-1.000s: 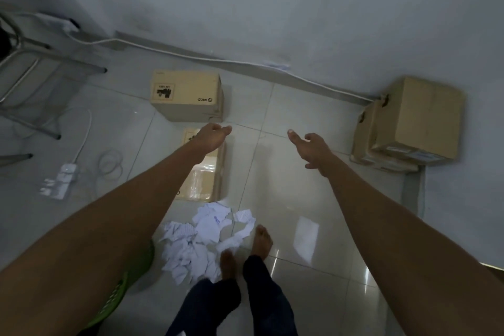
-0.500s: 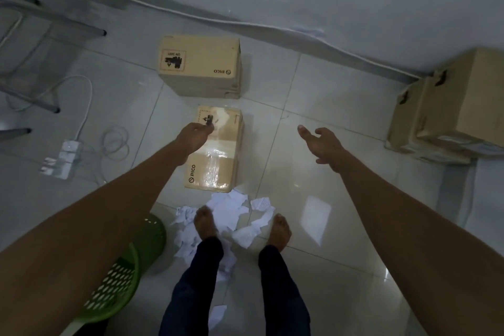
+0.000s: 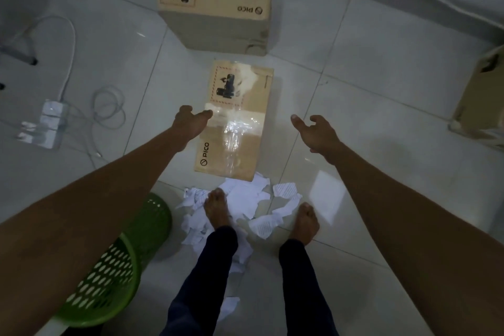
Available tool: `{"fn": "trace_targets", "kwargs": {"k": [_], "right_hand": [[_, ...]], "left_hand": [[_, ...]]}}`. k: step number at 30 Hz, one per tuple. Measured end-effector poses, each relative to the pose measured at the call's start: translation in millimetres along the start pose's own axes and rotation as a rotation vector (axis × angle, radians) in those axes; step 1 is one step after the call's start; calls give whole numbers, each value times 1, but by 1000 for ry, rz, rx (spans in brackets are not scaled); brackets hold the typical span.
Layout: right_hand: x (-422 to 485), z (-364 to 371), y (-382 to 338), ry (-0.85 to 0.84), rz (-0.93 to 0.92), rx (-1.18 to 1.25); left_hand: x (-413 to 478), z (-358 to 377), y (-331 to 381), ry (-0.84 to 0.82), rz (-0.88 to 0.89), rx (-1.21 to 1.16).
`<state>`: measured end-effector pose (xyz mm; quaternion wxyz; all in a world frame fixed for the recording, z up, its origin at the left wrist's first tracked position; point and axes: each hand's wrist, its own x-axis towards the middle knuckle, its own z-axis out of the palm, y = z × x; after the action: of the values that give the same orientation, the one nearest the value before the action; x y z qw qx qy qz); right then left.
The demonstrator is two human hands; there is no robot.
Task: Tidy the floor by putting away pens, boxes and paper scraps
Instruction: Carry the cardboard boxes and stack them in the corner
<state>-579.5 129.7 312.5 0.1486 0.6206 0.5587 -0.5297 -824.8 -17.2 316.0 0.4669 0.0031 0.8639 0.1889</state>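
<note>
A flat brown cardboard box [image 3: 240, 106] with clear tape and a PICO mark lies on the white tiled floor in front of my feet. My left hand [image 3: 189, 121] reaches over its left edge, fingers apart, holding nothing. My right hand [image 3: 317, 131] hovers open to the right of the box, apart from it. A taller cardboard box [image 3: 218, 0] stands just behind the flat one. Torn white paper scraps [image 3: 245, 199] lie heaped around and under my bare feet. No pen is visible.
A green perforated plastic basket [image 3: 114, 275] stands at lower left beside my left leg. A white power strip [image 3: 46, 123] with looped cables lies on the floor at left. More cardboard boxes [image 3: 482, 95] sit at the right edge. A chair leg [image 3: 19, 56] shows at upper left.
The view has tilted down and closed in on the boxes. Both hands have dropped toward the flat box, the left now over its left edge, the right beside it.
</note>
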Motion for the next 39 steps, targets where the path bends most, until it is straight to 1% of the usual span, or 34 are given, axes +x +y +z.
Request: {"fn": "trace_targets", "kwargs": {"k": [2, 7, 10, 14, 19, 22, 24, 26, 28, 31, 34, 36, 39], "right_hand": [[10, 18, 7, -35, 3, -5], [32, 61, 20, -58, -19, 3], [37, 76, 22, -68, -28, 16], [35, 87, 19, -121, -33, 41], [36, 95, 19, -127, -62, 63], [34, 92, 25, -111, -51, 71], [35, 86, 33, -103, -44, 86], [31, 78, 37, -87, -14, 116], [27, 67, 43, -39, -18, 146], [32, 51, 59, 41, 18, 164], [35, 34, 72, 36, 55, 186], [39, 28, 75, 18, 88, 190], [63, 26, 97, 19, 105, 229]], "left_hand": [[11, 7, -14, 8, -17, -13], [37, 22, -41, -3, -40, -67], [42, 29, -48, -13, -16, -89], [39, 39, -51, -88, 58, -137], [25, 48, -57, -20, 91, -118], [12, 58, -58, 11, 131, -96], [4, 68, -57, 44, 169, -114], [-7, 78, -52, 41, 200, -150], [-15, 88, -46, -18, 224, -200], [-21, 100, -33, -164, 231, -216], [-17, 108, -22, -231, 204, -169], [-5, 107, -22, -204, 183, -148], [20, 101, -32, -115, 143, -75]]}}
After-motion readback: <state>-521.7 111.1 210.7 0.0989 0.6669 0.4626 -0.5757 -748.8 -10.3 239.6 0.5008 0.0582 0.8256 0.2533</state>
